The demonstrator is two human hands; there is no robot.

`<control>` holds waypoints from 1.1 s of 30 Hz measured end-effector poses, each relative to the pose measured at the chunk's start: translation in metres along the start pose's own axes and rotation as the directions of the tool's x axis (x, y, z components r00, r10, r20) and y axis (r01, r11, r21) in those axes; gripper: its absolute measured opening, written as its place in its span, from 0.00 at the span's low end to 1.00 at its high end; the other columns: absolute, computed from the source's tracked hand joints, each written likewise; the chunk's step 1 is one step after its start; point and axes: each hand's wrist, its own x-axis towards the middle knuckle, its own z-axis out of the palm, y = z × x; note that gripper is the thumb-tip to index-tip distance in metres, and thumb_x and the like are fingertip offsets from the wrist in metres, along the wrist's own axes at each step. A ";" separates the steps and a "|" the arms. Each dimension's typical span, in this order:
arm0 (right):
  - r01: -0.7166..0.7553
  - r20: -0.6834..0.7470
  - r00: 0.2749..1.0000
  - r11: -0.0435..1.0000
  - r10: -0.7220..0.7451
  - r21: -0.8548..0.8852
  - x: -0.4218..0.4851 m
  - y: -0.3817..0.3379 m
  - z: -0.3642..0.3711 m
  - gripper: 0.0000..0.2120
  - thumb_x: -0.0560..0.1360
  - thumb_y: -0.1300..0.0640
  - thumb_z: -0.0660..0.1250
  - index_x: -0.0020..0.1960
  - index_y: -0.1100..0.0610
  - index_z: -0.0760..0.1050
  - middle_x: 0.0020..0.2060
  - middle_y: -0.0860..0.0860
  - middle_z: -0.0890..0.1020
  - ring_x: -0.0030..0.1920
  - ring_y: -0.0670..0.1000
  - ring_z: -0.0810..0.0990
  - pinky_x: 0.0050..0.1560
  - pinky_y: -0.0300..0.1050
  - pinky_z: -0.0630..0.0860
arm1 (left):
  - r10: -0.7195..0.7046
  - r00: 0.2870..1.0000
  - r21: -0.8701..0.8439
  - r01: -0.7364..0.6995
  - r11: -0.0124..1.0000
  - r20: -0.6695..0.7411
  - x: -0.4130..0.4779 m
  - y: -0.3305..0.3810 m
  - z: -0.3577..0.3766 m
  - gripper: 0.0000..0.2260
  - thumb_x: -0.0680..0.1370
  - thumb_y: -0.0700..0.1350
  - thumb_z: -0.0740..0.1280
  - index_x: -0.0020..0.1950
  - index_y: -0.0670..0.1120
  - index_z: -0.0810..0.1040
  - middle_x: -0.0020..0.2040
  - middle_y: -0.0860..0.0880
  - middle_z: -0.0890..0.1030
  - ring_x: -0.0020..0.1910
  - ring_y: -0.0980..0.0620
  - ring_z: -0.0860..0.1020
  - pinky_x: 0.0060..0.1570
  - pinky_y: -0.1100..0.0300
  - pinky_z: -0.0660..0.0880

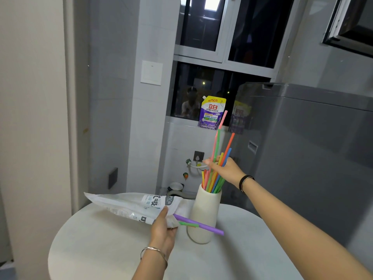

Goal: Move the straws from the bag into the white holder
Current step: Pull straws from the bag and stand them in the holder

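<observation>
While our left hand grips the open end of the white plastic bag above the round white table, our right hand reaches over the white holder and closes its fingers around a bunch of coloured straws standing in it. The holder, a tall pale vase with a narrow neck, stands upright on the table just right of the bag's mouth. Straws in green, pink, orange, yellow and blue fan upward out of its opening, the tallest a green one with a bent pink tip that rises in front of the window. Two more straws poke out of the bag across the front of the holder: a long purple straw and a shorter green straw lying just under it. The bag lies almost level, its closed end pointing left, with printed lettering on its side. We wear a silver bangle on the left wrist and a dark band on the right. Behind the table, a yellow and purple detergent pouch stands on the window ledge, a grey appliance fills the right side, and a white wall switch sits on the tiled wall to the left.
</observation>
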 end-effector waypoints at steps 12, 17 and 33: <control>-0.002 -0.116 0.993 0.997 0.011 0.076 -0.005 -0.008 -0.007 0.11 0.76 0.56 0.64 0.57 0.57 0.78 0.52 0.55 0.82 0.54 0.54 0.80 0.55 0.46 0.75 | -0.007 1.000 -0.019 0.007 1.000 0.010 -0.001 0.001 -0.002 0.15 0.80 0.38 0.62 0.67 0.43 0.69 0.47 0.44 0.79 0.43 0.47 0.77 0.49 0.52 0.74; 0.033 -0.147 0.989 0.997 -0.023 0.066 -0.003 -0.019 -0.007 0.14 0.79 0.52 0.60 0.53 0.59 0.80 0.52 0.54 0.81 0.52 0.50 0.77 0.53 0.42 0.70 | -0.012 1.000 -0.020 0.012 1.000 0.002 0.000 0.001 0.000 0.14 0.80 0.38 0.61 0.65 0.44 0.70 0.46 0.45 0.79 0.42 0.47 0.77 0.47 0.53 0.75; 0.161 -0.012 0.982 0.868 -0.188 -0.470 -0.011 -0.016 0.003 0.25 0.78 0.49 0.59 0.74 0.52 0.59 0.71 0.52 0.68 0.69 0.54 0.69 0.66 0.53 0.70 | -0.013 1.000 -0.027 0.013 1.000 0.003 0.000 0.003 -0.003 0.17 0.79 0.38 0.62 0.69 0.42 0.69 0.61 0.40 0.78 0.49 0.44 0.78 0.54 0.50 0.74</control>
